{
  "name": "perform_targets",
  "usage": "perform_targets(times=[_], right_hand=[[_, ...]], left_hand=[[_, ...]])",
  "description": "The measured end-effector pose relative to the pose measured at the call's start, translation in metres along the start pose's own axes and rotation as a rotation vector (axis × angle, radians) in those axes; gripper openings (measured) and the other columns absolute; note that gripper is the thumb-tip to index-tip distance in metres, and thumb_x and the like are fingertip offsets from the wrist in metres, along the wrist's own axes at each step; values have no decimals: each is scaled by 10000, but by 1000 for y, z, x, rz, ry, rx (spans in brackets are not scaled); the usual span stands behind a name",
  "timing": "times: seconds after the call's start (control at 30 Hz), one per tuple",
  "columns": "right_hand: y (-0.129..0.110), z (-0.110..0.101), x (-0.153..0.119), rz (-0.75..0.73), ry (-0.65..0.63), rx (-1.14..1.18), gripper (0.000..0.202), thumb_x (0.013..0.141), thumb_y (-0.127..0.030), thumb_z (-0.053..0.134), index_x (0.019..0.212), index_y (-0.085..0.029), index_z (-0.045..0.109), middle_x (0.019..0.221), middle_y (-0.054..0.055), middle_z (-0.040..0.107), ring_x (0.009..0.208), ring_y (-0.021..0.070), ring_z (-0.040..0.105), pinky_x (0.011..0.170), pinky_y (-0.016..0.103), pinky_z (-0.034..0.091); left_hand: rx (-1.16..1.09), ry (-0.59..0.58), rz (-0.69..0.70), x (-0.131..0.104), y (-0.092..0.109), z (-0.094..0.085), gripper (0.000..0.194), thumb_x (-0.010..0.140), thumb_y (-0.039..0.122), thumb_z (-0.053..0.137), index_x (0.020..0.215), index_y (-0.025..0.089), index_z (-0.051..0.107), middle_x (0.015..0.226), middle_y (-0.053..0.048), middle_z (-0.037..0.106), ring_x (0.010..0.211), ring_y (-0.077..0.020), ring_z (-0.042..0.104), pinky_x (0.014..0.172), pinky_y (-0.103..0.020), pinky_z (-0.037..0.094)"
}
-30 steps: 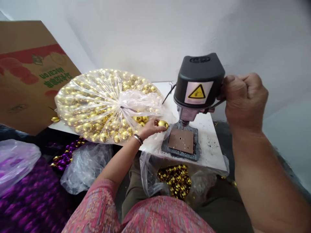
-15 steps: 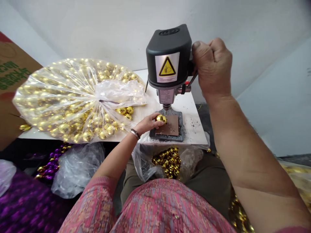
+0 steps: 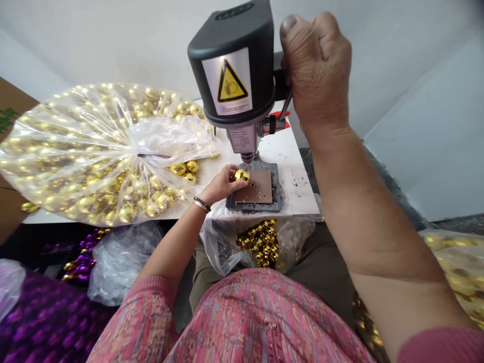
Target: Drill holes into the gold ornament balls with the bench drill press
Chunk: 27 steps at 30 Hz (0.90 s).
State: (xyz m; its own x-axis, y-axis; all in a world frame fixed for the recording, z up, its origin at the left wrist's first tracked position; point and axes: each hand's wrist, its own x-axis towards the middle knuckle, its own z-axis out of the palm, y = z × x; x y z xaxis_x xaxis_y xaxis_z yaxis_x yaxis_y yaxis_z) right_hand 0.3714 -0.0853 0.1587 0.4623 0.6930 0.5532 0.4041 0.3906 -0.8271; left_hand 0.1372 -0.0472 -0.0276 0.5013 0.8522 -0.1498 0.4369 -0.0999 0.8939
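Soft, even daylight fills the scene, bright on the white wall (image 3: 113, 40) and bench (image 3: 295, 171), with only faint shadows. Glare sparkles across the bag (image 3: 94, 151) of gold beads. Wide-angle distortion bends the edges and swells the right arm (image 3: 378, 222). The near foreground looks slightly soft, perhaps out of focus.

Drill press (image 3: 234, 65) top cut off by upper edge. Lever hidden inside right hand (image 3: 317, 65). Warning label (image 3: 228, 83) small print unreadable. Cardboard box (image 3: 7, 116) mostly out of frame.
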Motion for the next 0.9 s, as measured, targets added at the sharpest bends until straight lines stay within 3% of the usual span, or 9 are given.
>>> perform_targets(times=[0.17,0.3,0.57,0.73,0.9], right_hand=[[-4,1,0,26,12,30,542,1153,-325,622,759,-232,261,722,-90,279,725,16,311,765,170,334],[-6,1,-3,44,3,41,545,1158,-347,595,759,-229,243,726,-91,259,718,4,306,767,160,322],[4,-3,-5,-44,-23,130,511,1169,-323,605,789,-240,272,722,-94,317,726,31,364,768,194,351],[6,-2,-4,-65,-25,149,516,1167,-323,620,797,-238,269,730,-97,310,746,25,357,797,181,354],[2,0,-5,-43,-8,98,519,1163,-311,618,788,-237,267,730,-104,291,738,16,331,796,172,342]], left_hand=[[45,-47,-4,3,2,5,548,825,336,968,1265,183,679,981,-2,741,934,-193,695,906,-334,569],[213,-33,25,1,12,6,580,816,358,961,1308,185,706,1015,-6,760,928,-198,690,894,-328,570],[447,-45,61,-2,35,9,596,803,290,964,1355,189,763,1083,-9,808,952,-195,716,919,-311,598],[415,-44,70,0,35,17,628,788,268,985,1378,174,792,1105,-20,824,971,-204,729,940,-323,617],[238,-64,7,3,30,27,725,792,241,978,1483,152,774,1151,-42,854,1001,-215,761,965,-343,650]])
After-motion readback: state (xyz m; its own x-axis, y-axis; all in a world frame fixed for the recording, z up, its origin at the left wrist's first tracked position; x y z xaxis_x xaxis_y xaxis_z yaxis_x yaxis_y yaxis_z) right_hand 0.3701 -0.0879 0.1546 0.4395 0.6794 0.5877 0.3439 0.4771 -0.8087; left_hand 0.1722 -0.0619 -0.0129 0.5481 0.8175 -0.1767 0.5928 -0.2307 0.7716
